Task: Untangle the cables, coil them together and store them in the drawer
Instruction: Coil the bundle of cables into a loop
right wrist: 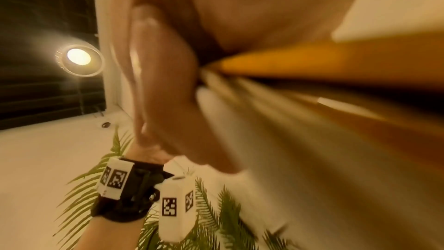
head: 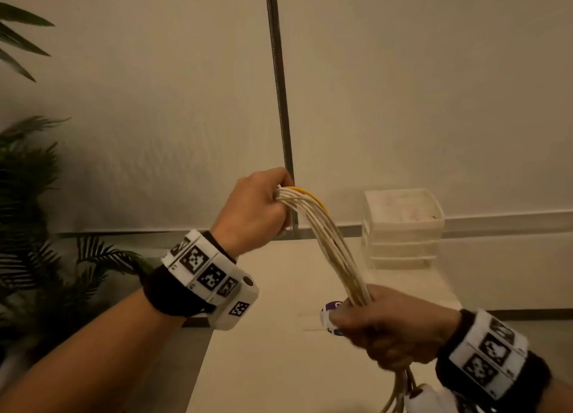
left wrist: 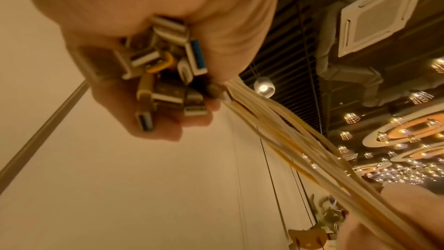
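A bundle of several white cables [head: 333,248] with one yellow cable runs straight between my two hands above the table. My left hand [head: 257,208], raised in front of the wall, grips the bundle's upper end. In the left wrist view the cluster of USB plugs [left wrist: 168,71] sits inside that fist and the cables [left wrist: 300,149] stream away to the lower right. My right hand [head: 387,325], lower and nearer, is curled round the same bundle. The loose remainder [head: 400,391] hangs below that fist. The right wrist view is blurred, with the cables [right wrist: 300,121] streaking past the fingers.
A translucent plastic drawer unit [head: 403,229] stands on the white table [head: 263,366] against the wall, all its drawers closed. A small purple-and-white object [head: 330,311] lies on the table by my right hand. Potted palm fronds [head: 37,242] fill the left side.
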Motion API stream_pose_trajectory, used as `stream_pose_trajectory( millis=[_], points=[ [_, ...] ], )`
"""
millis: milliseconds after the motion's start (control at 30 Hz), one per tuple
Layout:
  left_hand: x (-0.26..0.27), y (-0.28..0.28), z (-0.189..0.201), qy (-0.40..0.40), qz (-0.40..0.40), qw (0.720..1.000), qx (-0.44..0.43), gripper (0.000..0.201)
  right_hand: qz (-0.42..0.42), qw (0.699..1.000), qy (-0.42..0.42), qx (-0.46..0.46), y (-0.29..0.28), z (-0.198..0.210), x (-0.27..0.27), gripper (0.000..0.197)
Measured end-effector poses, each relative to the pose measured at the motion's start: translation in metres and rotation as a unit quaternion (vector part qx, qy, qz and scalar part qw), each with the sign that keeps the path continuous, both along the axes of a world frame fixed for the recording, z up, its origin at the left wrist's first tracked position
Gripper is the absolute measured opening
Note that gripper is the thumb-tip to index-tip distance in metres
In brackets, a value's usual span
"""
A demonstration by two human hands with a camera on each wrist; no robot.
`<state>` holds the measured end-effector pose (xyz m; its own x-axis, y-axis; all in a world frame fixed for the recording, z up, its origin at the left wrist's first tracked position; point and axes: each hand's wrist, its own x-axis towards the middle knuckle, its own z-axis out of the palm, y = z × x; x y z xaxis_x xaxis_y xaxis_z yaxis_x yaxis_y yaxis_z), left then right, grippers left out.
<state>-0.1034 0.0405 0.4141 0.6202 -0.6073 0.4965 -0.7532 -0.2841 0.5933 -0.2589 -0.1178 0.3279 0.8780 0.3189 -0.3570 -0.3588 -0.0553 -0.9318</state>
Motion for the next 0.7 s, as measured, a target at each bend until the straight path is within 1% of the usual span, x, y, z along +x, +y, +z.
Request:
stream_pose_trajectory(
  millis=[33,100,167,233,300,367,400,467,533,600,633,667,700],
  points=[
    [-0.001,-0.001,-0.005,0.016,-0.003,1.0,-0.008,0.024,0.026,1.0,0.008,0.006,0.0,-0.002,0.0,0.043],
    [-0.004,-0.004,-0.015,0.073,-0.009,0.997,-0.03,0.025,0.068,0.997,0.009,0.035,-0.003,-0.008,-0.001,0.033],
    [-0.008,-0.007,-0.023,0.123,-0.005,0.991,-0.056,0.023,0.08,0.995,0.014,0.063,-0.005,-0.016,-0.002,0.032],
    [-0.008,-0.01,-0.028,0.159,-0.009,0.984,-0.079,0.021,0.07,0.994,0.016,0.078,-0.002,-0.027,-0.001,0.035],
    [-0.007,-0.011,-0.029,0.177,-0.005,0.98,-0.093,0.02,0.035,0.997,-0.003,0.067,0.005,-0.037,-0.002,0.041],
    [-0.003,-0.011,-0.034,0.2,0.011,0.972,-0.12,0.018,-0.065,0.993,-0.041,0.089,0.007,-0.039,-0.002,0.05],
    [-0.002,-0.012,-0.039,0.222,0.024,0.964,-0.141,0.018,-0.121,0.983,-0.075,0.114,0.007,-0.037,-0.002,0.054],
    [-0.007,-0.017,-0.052,0.29,0.049,0.938,-0.184,0.021,-0.2,0.949,-0.176,0.166,0.002,-0.027,0.0,0.055],
    [-0.023,-0.025,-0.068,0.371,0.039,0.902,-0.216,0.023,-0.244,0.912,-0.274,0.181,0.0,-0.011,0.004,0.049],
    [-0.04,-0.032,-0.077,0.432,0.013,0.869,-0.239,0.021,-0.277,0.878,-0.318,0.226,-0.004,-0.002,0.007,0.046],
    [-0.043,-0.033,-0.076,0.447,0.005,0.859,-0.251,0.022,-0.272,0.87,-0.326,0.251,-0.006,0.0,0.008,0.045],
    [-0.041,-0.032,-0.072,0.449,0.005,0.853,-0.266,0.024,-0.249,0.876,-0.322,0.259,-0.009,0.0,0.007,0.042],
    [-0.035,-0.029,-0.065,0.44,0.012,0.852,-0.282,0.027,-0.215,0.895,-0.299,0.252,-0.011,0.0,0.004,0.039]
  ],
)
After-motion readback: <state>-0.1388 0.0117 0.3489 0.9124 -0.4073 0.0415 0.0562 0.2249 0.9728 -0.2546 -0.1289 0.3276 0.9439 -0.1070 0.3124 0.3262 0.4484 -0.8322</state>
